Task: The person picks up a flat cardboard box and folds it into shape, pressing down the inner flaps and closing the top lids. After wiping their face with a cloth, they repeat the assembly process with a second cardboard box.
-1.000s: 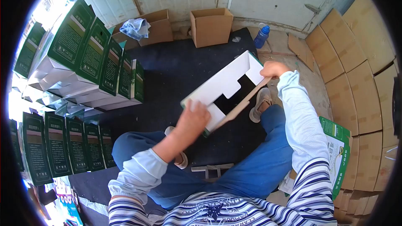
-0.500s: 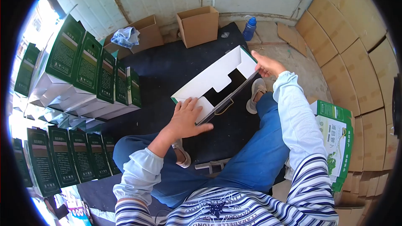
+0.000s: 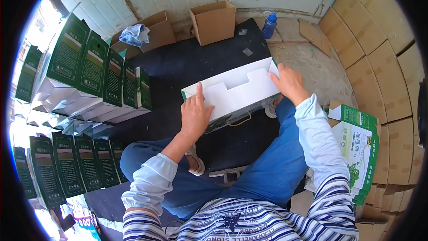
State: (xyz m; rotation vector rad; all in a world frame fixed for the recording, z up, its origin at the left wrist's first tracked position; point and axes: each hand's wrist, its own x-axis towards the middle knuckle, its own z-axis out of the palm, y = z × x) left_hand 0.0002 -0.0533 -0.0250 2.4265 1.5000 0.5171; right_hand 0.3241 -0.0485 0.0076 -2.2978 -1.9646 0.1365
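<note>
A green carton (image 3: 240, 93) with white inner flaps lies across the black mat in front of my knees, a cord handle on its near side. Its white flaps now cover most of the opening. My left hand (image 3: 195, 112) rests on the carton's left end, index finger pointing up along the corner, fingers apart. At the right end, my right hand (image 3: 287, 80) has its thumb on the white flap and its fingers at the outer edge, gripping the carton's corner.
Rows of green cartons (image 3: 93, 64) stand at the left. Brown boxes (image 3: 214, 24), a cloth (image 3: 134, 35) and a blue bottle (image 3: 269, 26) are at the back. Stacked brown cartons (image 3: 370, 71) line the right side, near flat green cartons (image 3: 356, 151).
The dark opening is now covered by white flaps, and the carton sits more level. My left hand has moved up to its left corner; my right hand has shifted down and right.
</note>
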